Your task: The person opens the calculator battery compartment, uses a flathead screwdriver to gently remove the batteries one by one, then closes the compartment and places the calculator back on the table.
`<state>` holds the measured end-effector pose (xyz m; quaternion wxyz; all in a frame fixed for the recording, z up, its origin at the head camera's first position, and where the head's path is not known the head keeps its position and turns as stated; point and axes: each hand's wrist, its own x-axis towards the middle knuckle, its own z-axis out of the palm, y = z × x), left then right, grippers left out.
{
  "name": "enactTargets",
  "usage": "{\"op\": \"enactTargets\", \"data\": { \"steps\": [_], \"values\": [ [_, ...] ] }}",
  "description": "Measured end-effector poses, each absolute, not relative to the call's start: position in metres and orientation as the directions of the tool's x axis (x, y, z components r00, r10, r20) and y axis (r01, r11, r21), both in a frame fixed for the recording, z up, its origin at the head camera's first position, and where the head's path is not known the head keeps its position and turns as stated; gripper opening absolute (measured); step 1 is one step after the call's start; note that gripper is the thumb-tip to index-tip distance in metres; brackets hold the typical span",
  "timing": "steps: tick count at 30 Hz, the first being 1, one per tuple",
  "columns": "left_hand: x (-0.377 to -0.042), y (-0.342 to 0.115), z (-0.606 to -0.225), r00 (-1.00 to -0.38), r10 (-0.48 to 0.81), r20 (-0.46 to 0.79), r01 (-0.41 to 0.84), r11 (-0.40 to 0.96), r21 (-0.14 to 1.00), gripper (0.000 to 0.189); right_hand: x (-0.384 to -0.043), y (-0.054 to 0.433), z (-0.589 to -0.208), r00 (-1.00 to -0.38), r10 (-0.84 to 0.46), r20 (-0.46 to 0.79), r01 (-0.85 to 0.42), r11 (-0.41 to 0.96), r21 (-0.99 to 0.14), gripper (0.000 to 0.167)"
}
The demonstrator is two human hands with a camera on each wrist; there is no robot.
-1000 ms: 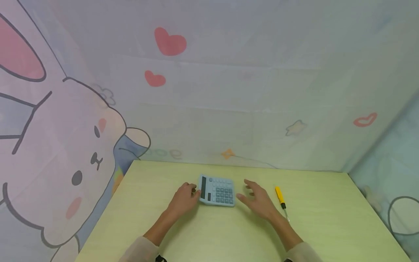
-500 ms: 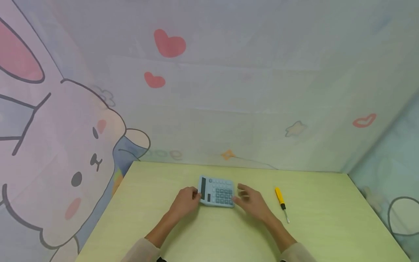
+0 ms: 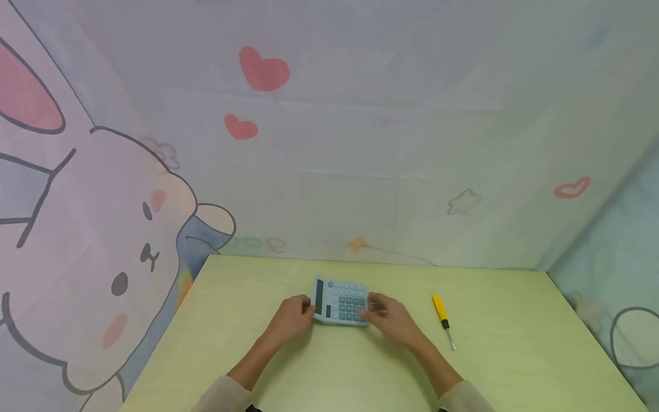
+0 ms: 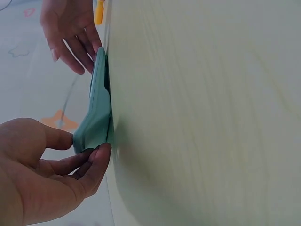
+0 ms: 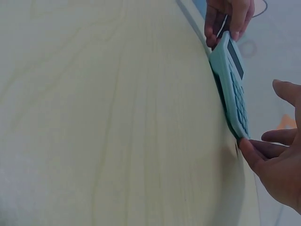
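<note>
A light-blue calculator [image 3: 346, 301] is at the middle of the table, keys up, its display end toward my left hand. My left hand [image 3: 290, 317] pinches that end: in the left wrist view the thumb lies on the top edge and the curled fingers are underneath. At the opposite end is my right hand [image 3: 393, 320]. In the right wrist view its fingertips [image 5: 248, 147] touch the keypad end of the calculator [image 5: 230, 87], while the thumb is raised apart from it. Whether the calculator's underside rests fully on the table is hard to tell.
A screwdriver [image 3: 440, 312] with a yellow handle lies on the table right of my right hand. The pale yellow-green table [image 3: 329, 372] ends at a cloth backdrop [image 3: 391, 143] printed with a rabbit and hearts.
My right hand has moved left, from beside the calculator to its keypad end. My left hand has closed on the display end. The calculator has hardly moved; the screwdriver lies as before.
</note>
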<state>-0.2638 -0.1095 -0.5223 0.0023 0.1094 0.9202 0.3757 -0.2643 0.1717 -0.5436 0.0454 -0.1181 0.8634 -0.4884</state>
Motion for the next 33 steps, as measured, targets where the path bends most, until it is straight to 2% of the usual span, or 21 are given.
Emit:
{"op": "enactTargets", "data": {
  "steps": [7, 13, 19, 26, 33],
  "values": [
    [-0.262, -0.109, -0.519, -0.976, 0.204, 0.08, 0.201, 0.689, 0.696, 0.022, -0.262, 0.171, -0.538, -0.971, -0.24, -0.014, -0.1, 0.457, -0.884, 0.07],
    [-0.263, -0.107, -0.523, -0.976, 0.197, 0.089, 0.202, 0.679, 0.706, 0.024, -0.264, 0.171, -0.537, -0.957, -0.279, -0.075, 0.011, 0.224, -0.975, 0.072],
    [-0.262, -0.102, -0.519, -0.978, 0.181, 0.108, 0.2, 0.64, 0.742, 0.025, -0.265, 0.175, -0.539, -0.965, -0.236, -0.114, 0.115, 0.009, -0.993, 0.066],
    [-0.258, -0.094, -0.511, -0.978, 0.169, 0.125, 0.196, 0.518, 0.833, 0.027, -0.265, 0.178, -0.538, -0.975, -0.176, -0.133, 0.155, -0.12, -0.981, 0.057],
    [-0.257, -0.088, -0.508, -0.975, 0.163, 0.154, 0.213, 0.467, 0.858, 0.027, -0.266, 0.181, -0.533, -0.983, -0.13, -0.132, 0.157, -0.209, -0.965, 0.065]
  ]
}}
